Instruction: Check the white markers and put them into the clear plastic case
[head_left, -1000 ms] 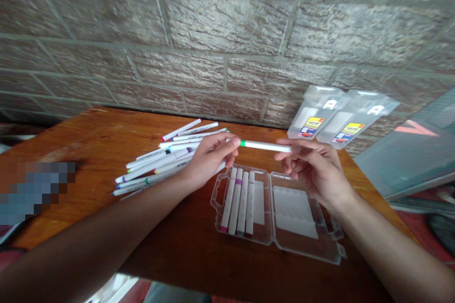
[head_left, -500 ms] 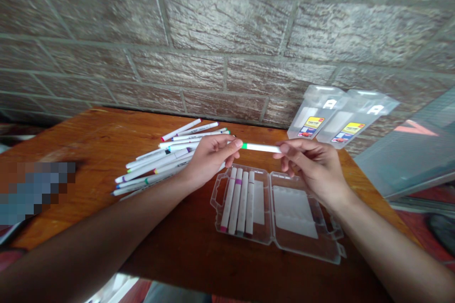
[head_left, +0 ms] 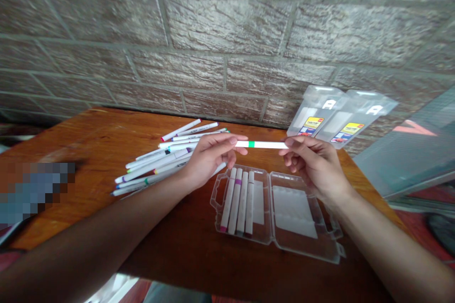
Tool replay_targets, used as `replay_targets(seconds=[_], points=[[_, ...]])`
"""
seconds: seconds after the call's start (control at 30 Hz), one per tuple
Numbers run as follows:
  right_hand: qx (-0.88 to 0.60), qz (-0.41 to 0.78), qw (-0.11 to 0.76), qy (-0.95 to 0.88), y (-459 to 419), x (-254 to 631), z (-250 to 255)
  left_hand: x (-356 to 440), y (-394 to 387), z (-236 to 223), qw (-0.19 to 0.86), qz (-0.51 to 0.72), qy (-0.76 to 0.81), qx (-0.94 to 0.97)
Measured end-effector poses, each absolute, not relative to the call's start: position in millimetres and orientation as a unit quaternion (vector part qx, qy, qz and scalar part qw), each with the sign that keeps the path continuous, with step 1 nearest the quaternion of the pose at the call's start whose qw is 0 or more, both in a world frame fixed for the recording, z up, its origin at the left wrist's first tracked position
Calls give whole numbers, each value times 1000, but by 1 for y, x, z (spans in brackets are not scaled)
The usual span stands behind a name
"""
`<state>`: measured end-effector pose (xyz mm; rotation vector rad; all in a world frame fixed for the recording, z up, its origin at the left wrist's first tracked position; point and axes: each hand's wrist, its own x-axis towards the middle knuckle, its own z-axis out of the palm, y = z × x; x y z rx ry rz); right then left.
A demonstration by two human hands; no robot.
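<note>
A white marker (head_left: 265,145) with a green band is held level between my two hands, above an open plastic case. My left hand (head_left: 209,156) pinches its left end, and my right hand (head_left: 313,158) pinches the other end; both tips are hidden by fingers. Below, the clear case (head_left: 272,241) lies spread on the table, with several white markers (head_left: 237,203) side by side in its left half. White paper shows in the right half. Left of the case and behind my left hand lies a loose pile of white markers (head_left: 174,156) with coloured ends.
Two upright clear plastic cases (head_left: 309,109) with yellow and blue labels stand at the table's back right. A brick wall (head_left: 199,71) runs along the back of the wooden table (head_left: 92,151). A blurred-out patch (head_left: 39,194) covers something at the left.
My left fingers have shifted left along the marker, so more of its white part shows left of the green band. My right hand has barely moved.
</note>
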<state>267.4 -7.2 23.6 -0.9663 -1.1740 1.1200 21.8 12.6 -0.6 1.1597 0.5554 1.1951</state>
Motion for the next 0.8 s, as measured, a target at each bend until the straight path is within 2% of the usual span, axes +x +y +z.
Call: replay_targets(seconds=[0.3,0.8], points=[[-431,513,574,-471,-5,267,25,20,12,2,687,499,190,493],[-436,550,558,-442,-4,268,24,21,8,7,695,482,179,502]])
